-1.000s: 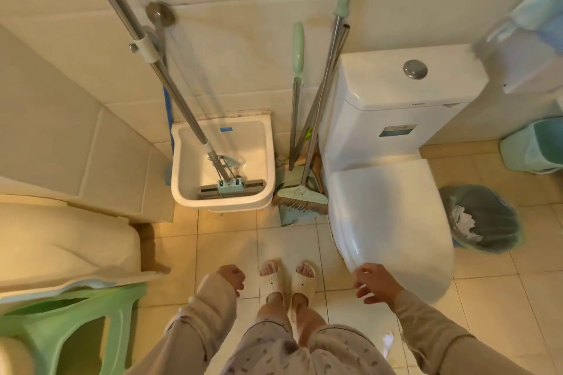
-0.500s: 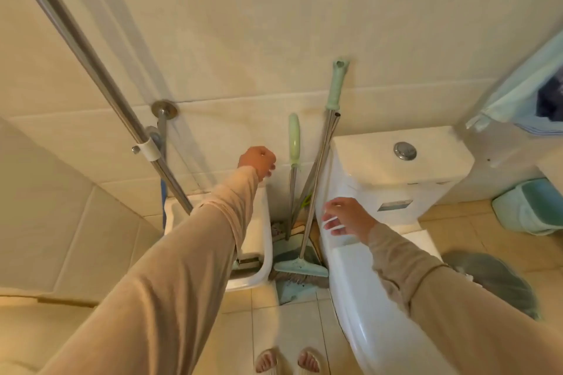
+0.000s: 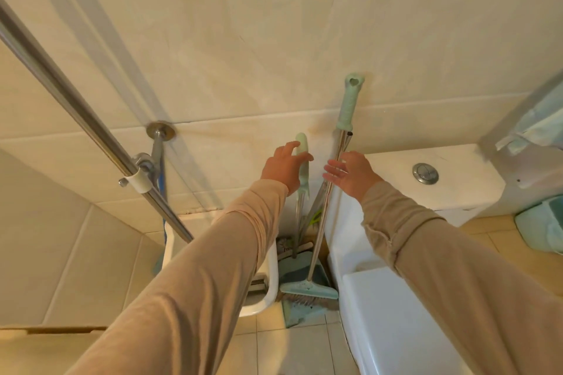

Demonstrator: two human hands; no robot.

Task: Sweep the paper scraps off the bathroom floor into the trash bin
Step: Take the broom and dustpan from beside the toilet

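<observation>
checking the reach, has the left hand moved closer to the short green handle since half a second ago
Yes. The left hand has shifted right along the wall, from beside the dustpan handle to curling its fingers around it, not yet clamped.

Two hands, left (image 3: 285, 168) at 12 o'clock of centre and right (image 3: 350, 175) at 1 o'clock. One broom (image 3: 323, 213) and one dustpan (image 3: 300, 275), both standing at 5 o'clock of the hands. One mop handle (image 3: 76, 106) at 9 o'clock. One toilet (image 3: 396, 307) at 4 o'clock, bearing one flush button (image 3: 425, 173). One mop basin (image 3: 272, 271) at 6 o'clock.
</observation>
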